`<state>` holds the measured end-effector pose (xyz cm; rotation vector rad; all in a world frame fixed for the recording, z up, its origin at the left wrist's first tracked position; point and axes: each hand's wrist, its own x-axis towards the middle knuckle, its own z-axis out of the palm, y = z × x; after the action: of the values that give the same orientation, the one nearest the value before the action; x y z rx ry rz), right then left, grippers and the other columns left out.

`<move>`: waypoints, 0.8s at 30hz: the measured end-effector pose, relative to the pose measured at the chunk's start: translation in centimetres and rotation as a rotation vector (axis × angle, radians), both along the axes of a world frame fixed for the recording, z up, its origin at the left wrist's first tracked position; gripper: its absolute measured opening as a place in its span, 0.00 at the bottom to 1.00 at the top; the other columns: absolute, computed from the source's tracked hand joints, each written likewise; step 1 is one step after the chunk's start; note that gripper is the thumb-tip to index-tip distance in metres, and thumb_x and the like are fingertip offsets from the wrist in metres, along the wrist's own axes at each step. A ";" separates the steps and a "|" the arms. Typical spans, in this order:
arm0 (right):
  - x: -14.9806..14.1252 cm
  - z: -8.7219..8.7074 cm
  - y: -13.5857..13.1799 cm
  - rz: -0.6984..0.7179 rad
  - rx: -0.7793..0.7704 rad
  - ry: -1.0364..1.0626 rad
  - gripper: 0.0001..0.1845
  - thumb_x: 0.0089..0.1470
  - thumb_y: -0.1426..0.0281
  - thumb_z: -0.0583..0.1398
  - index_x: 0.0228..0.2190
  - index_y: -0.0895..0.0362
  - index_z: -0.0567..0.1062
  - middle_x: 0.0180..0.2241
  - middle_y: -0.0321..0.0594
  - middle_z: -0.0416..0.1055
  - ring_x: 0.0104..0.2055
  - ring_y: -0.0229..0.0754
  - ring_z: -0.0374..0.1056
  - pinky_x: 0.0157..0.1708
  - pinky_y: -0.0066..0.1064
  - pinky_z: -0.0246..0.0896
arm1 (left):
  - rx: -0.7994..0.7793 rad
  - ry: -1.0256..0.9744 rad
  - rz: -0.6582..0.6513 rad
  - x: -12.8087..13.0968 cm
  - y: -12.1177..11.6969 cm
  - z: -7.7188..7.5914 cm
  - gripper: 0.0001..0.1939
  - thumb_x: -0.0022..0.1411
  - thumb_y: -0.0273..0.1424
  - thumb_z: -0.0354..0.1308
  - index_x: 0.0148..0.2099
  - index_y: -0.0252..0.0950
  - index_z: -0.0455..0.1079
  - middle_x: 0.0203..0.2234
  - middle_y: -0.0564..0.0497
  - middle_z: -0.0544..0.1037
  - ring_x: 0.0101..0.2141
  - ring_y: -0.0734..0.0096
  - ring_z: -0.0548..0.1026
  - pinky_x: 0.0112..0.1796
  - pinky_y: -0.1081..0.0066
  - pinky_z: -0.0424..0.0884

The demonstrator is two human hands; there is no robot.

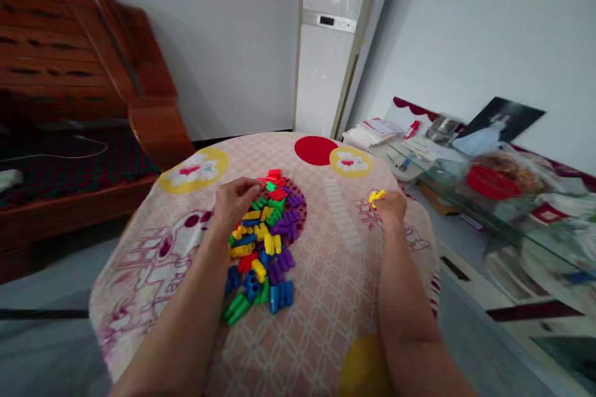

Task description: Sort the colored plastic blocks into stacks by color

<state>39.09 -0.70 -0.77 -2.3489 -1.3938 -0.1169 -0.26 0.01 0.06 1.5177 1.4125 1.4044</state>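
Note:
A heap of plastic building blocks (261, 232) in red, green, blue, yellow and purple lies on the cloth-covered round table. My left hand (235, 198) is at the far left side of this heap, fingers bent down at the red and green blocks (272, 183); its fingertips are partly hidden, so what they grip is unclear. Over at the table's right side, my right hand (391, 206) is closed on a yellow block (376, 196), which sticks out past the fingers near the cloth.
The tablecloth (321, 322) has printed bears and circles. To the right stands a glass-topped cabinet (465, 198) with papers (372, 131), a red bowl (493, 181) and bags. A wooden sofa (153, 124) is at left, a white air conditioner (326, 68) behind the table.

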 end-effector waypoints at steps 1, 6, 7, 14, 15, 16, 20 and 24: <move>0.1 0.1 -0.1 -0.011 -0.029 -0.005 0.15 0.51 0.67 0.60 0.34 0.64 0.84 0.33 0.52 0.80 0.35 0.47 0.75 0.29 0.29 0.59 | 0.004 -0.010 0.015 -0.3 0.0 0.0 0.18 0.50 0.42 0.62 0.38 0.32 0.78 0.26 0.49 0.80 0.27 0.68 0.77 0.31 0.72 0.72; -0.5 1.3 -0.1 -0.069 -0.031 -0.031 0.18 0.51 0.62 0.62 0.38 0.61 0.84 0.39 0.54 0.80 0.39 0.50 0.75 0.34 0.33 0.62 | 0.004 0.041 0.021 -2.0 0.2 0.1 0.18 0.49 0.40 0.62 0.38 0.33 0.78 0.25 0.49 0.80 0.27 0.68 0.76 0.30 0.72 0.71; -0.8 1.6 -0.1 -0.067 -0.009 -0.031 0.18 0.52 0.61 0.62 0.38 0.61 0.83 0.39 0.54 0.80 0.39 0.51 0.74 0.35 0.33 0.62 | -0.007 0.094 -0.006 -2.3 0.3 0.1 0.18 0.49 0.41 0.62 0.37 0.33 0.78 0.25 0.49 0.80 0.26 0.68 0.75 0.30 0.72 0.70; -4.1 2.1 0.2 0.062 0.071 -0.027 0.17 0.56 0.61 0.59 0.32 0.60 0.82 0.34 0.51 0.80 0.35 0.47 0.73 0.33 0.32 0.59 | -0.074 0.665 -0.310 -1.4 0.5 -0.2 0.11 0.44 0.35 0.64 0.33 0.38 0.79 0.29 0.51 0.82 0.32 0.64 0.77 0.35 0.70 0.69; -4.5 2.0 0.3 0.082 0.076 -0.022 0.16 0.56 0.62 0.59 0.31 0.59 0.82 0.33 0.50 0.80 0.35 0.47 0.72 0.33 0.32 0.58 | -0.078 0.695 -0.310 -1.0 0.5 -0.5 0.10 0.43 0.34 0.63 0.32 0.38 0.78 0.28 0.51 0.81 0.31 0.64 0.77 0.35 0.70 0.68; -4.8 1.8 0.4 0.104 0.081 -0.017 0.15 0.56 0.62 0.59 0.31 0.59 0.82 0.32 0.50 0.80 0.34 0.46 0.72 0.33 0.31 0.58 | -0.084 0.700 -0.308 -0.7 0.6 -0.7 0.10 0.43 0.33 0.63 0.31 0.38 0.77 0.27 0.52 0.80 0.30 0.65 0.76 0.34 0.69 0.68; -5.7 1.5 0.7 0.195 0.123 0.054 0.13 0.53 0.63 0.60 0.26 0.58 0.80 0.28 0.46 0.78 0.31 0.44 0.70 0.33 0.31 0.58 | -0.113 0.436 -0.340 -0.3 0.7 -1.2 0.12 0.43 0.37 0.65 0.31 0.37 0.73 0.24 0.53 0.78 0.27 0.66 0.75 0.30 0.70 0.69; -7.8 1.7 0.6 0.487 0.185 0.271 0.10 0.52 0.66 0.61 0.25 0.58 0.79 0.24 0.39 0.76 0.28 0.41 0.69 0.32 0.30 0.60 | -0.159 0.053 -0.363 -0.2 0.1 -0.1 0.20 0.45 0.43 0.68 0.36 0.35 0.73 0.22 0.53 0.76 0.25 0.68 0.75 0.27 0.71 0.69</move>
<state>31.33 -0.09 0.90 -1.7442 -1.6836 0.1952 -0.50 0.15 -0.08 1.6181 1.1742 1.0163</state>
